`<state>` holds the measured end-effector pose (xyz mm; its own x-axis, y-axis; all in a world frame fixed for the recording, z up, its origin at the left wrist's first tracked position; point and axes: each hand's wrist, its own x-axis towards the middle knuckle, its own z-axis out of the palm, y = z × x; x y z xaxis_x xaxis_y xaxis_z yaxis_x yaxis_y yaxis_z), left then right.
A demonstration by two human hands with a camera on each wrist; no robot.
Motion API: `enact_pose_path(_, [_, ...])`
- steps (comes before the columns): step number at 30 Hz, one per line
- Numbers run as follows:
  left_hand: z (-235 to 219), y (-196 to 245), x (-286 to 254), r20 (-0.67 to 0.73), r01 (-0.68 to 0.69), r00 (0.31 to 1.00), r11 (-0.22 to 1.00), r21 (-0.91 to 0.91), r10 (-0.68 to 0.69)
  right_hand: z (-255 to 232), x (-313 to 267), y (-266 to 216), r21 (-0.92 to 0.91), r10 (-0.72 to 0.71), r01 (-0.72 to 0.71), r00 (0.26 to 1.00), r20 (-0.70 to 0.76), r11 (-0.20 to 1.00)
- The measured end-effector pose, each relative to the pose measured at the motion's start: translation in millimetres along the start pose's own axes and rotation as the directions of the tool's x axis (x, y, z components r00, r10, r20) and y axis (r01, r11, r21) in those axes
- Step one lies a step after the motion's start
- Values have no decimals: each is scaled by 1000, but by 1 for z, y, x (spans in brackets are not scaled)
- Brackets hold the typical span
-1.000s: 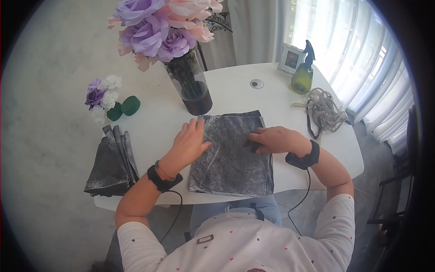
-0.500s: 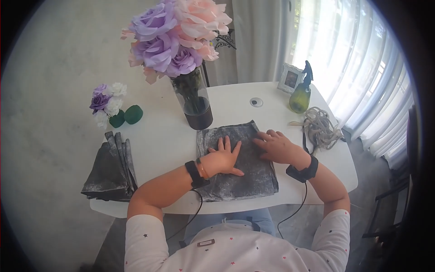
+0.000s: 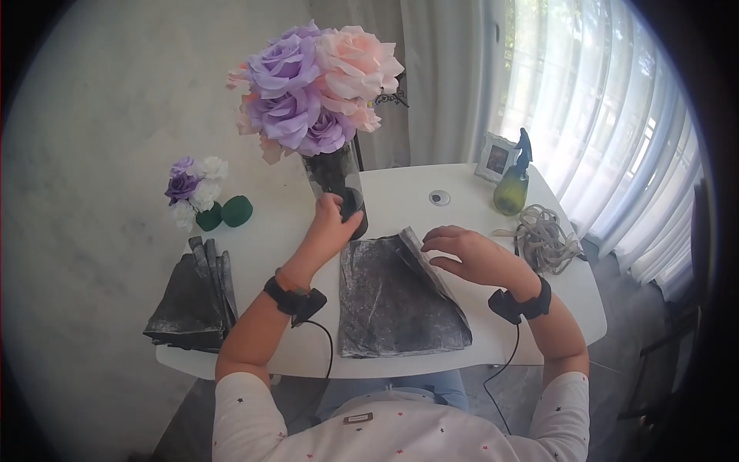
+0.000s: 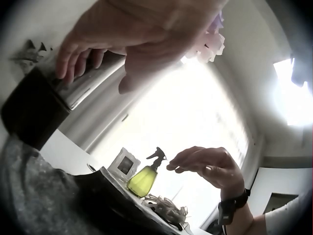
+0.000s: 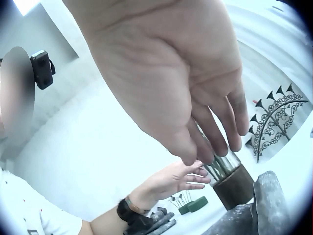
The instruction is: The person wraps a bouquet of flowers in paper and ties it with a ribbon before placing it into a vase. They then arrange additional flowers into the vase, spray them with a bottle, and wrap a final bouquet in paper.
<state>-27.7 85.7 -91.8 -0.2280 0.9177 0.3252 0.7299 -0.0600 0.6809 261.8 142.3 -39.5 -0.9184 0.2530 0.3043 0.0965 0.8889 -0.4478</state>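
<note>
A dark grey, marbled cloth (image 3: 392,308) lies folded on the white table, its right edge turned up in a slanting ridge. The left hand (image 3: 323,235) is at the glass vase (image 3: 339,185) beyond the cloth, thumb and fingers apart; whether it touches the glass I cannot tell. In the left wrist view its fingers (image 4: 71,61) overlap the vase. Just above the cloth's raised right edge is the right hand (image 3: 481,258), palm down, fingers loosely extended and holding nothing visible. The right wrist view shows its palm (image 5: 171,73) and parted fingers.
A second dark folded cloth (image 3: 188,300) lies at the table's left edge, with small flowers (image 3: 196,189) behind it. At the right are a green spray bottle (image 3: 510,189), a photo frame (image 3: 496,158) and coiled grey straps (image 3: 543,239). Large flowers (image 3: 315,88) fill the vase.
The left hand has left the cloth, where it lay spread half a second ago, and moved up to the vase. The cloth's right edge has risen and folded inward beside the right hand.
</note>
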Motion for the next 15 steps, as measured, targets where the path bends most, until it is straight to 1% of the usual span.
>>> enact_pose_path(1, [-9, -1, 5, -117, 40, 992, 998, -40, -44, -1, 8, -4, 2, 1, -1, 1000, -4, 1000])
enact_pose_path(2, [-18, -1, 10, -230, 75, 969, 994, -85, -92, -1, 16, -7, 36, -52, 54, 997, -59, 998])
enact_pose_path(3, [-23, -9, 16, -227, 74, 970, 994, -80, -91, -2, 25, -12, 67, -102, 110, 988, -115, 992])
enact_pose_path(4, [-25, -20, 24, -370, 4, 929, 998, 65, 21, -5, 36, -19, 93, -101, 109, 991, -92, 990])
enact_pose_path(5, [-28, -27, 30, -485, -47, 862, 975, 216, 149, -3, 49, -22, 97, -98, 108, 990, -98, 989])
enact_pose_path(6, [-32, -29, 36, -479, -49, 864, 974, 221, 153, 2, 62, -22, 101, -155, 172, 975, -159, 980])
enact_pose_path(7, [-36, -29, 43, -536, -33, 835, 983, 181, 127, 6, 76, -23, 100, -210, 236, 953, -220, 967])
enact_pose_path(8, [-40, -30, 50, -588, -19, 803, 990, 140, 98, 9, 90, -24, 103, -205, 233, 952, -227, 967])
enact_pose_path(9, [-43, -31, 60, -583, -22, 806, 989, 144, 103, 12, 103, -25, 94, -219, 254, 933, -287, 963])
enact_pose_path(10, [-45, -32, 70, -559, -143, 824, 989, -38, 97, 15, 116, -26, 82, -232, 276, 909, -345, 958])
enact_pose_path(11, [-48, -33, 75, -535, -251, 839, 942, -222, 97, 19, 129, -26, 82, -231, 275, 908, -349, 958])
enact_pose_path(12, [-51, -23, 73, -534, -253, 840, 942, -220, 101, 24, 142, -26, 86, -221, 287, 867, -448, 954])
enact_pose_path(13, [-53, -12, 72, -461, -230, 887, 890, -394, 25, 28, 153, -25, 87, -208, 300, 815, -541, 950])
enact_pose_path(14, [-57, -3, 70, -375, -191, 926, 811, -553, -37, 30, 163, -23, 84, -212, 304, 812, -543, 949])
enact_pose_path(15, [-61, 3, 69, -377, -196, 926, 812, -550, -32, 31, 171, -21, 33, -176, 244, 783, -597, 969])
